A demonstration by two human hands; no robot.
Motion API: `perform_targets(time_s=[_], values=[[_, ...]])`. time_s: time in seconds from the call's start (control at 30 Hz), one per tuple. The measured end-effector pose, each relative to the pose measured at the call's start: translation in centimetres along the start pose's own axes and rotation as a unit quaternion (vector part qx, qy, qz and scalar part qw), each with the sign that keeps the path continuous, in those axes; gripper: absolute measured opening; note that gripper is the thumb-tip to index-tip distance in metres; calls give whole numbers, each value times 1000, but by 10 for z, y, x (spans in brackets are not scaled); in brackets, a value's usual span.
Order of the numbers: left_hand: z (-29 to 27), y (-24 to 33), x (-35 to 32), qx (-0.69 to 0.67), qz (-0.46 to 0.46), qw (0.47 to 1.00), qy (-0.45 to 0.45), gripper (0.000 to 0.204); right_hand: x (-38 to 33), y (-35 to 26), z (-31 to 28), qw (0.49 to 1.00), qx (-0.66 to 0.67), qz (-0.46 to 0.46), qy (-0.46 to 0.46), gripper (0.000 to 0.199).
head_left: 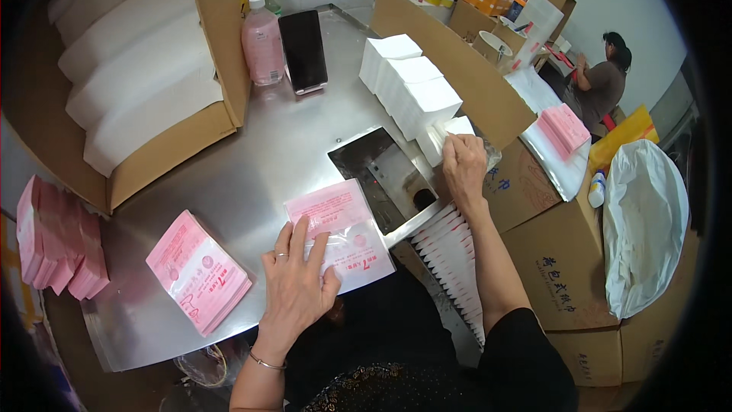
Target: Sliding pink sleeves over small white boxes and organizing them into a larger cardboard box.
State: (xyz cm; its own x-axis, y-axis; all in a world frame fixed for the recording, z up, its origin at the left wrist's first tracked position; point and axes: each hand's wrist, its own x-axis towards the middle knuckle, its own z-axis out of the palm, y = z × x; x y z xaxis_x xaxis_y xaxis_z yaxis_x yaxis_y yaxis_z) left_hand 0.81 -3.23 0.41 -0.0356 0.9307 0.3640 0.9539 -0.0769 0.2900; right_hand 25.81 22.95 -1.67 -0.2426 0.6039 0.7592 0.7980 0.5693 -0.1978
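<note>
Flat on a pink-and-clear printed plastic bag [347, 217] at the table's front edge lies my left hand [299, 294], its fingers apart. My right hand [467, 168] is closed, with its fingertips pinching the near end of a row of folded white tissues [457, 127]. Taller blocks of white tissue [419, 95] continue that row away from me. Between the hands is a rectangular opening [366, 164] in the steel tabletop. A pile of similar pink bags [200, 275] rests to the left of my left hand.
An open carton [217, 46] packed with white tissue stacks stands at the left, with pink packs [61, 244] below it. A bottle of pink liquid [263, 46] and a propped phone [303, 49] are at the back. Cartons [564, 267] fill the right, where another person [602, 80] sits.
</note>
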Motion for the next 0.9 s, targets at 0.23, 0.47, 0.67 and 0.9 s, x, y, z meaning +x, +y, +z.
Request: perform_targets(time_s=[0.23,0.47,0.67,0.9], values=[[-2,1,-1,-6,4,1000,-2,53,-4,-8,-8,999,-24,-13,20,31],[-3,-7,-7,-31,-56,998,15,67,-85,-174,-61,877,247,-388,-141,27],[22,12,16,18,-102,988,115,79,-29,-209,2,899,82,-231,-363,32],[0,-3,-1,78,-72,994,15,63,-22,-62,-40,988,82,-15,-133,33]])
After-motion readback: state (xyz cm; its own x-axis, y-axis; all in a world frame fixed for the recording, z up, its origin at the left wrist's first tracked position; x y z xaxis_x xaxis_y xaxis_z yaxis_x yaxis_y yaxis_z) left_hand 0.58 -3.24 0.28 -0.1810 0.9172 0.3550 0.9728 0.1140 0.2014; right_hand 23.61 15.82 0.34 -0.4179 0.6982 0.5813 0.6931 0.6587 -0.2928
